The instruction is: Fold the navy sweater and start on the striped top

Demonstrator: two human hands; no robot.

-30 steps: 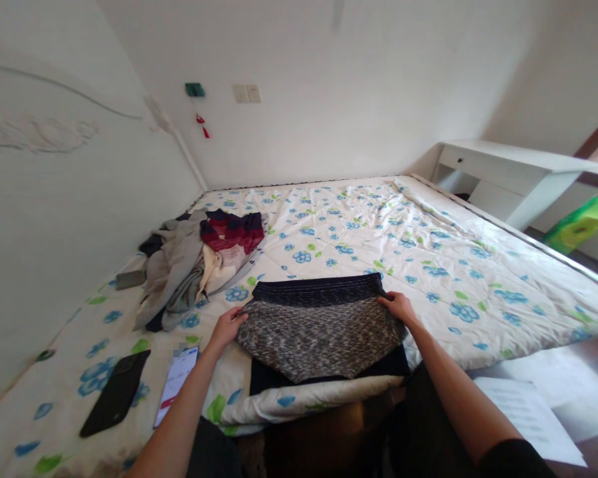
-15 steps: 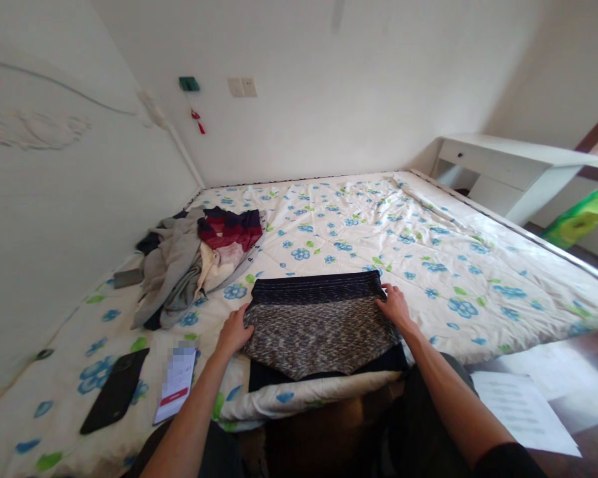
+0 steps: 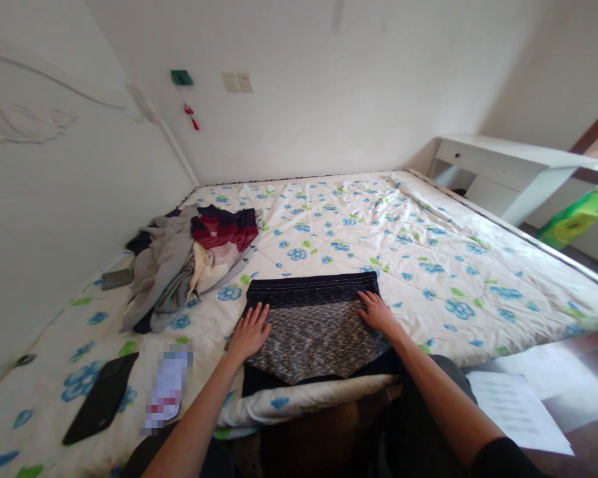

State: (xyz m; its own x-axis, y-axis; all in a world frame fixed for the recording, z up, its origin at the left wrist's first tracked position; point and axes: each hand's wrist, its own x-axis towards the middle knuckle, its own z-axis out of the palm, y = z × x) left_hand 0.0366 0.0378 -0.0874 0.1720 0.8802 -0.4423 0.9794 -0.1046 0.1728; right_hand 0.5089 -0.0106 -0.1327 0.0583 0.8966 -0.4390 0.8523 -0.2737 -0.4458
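Observation:
A knitted garment, speckled grey-brown with a dark striped band along its far side, lies folded near the bed's front edge. Darker cloth of it shows beneath along the near side. My left hand rests flat on its left part, fingers spread. On the right part, just below the dark band, lies my right hand, its fingers stretched out over the knit. Neither hand grips the cloth.
A flowered bedsheet covers the bed. Crumpled clothes are heaped at the left by the wall. A black phone and a second phone with a blurred screen lie front left. Printed paper is at lower right; a white desk stands behind.
Both hands have moved inward from the garment's side edges onto its top, and their fingers have opened out flat. The view has shifted slightly.

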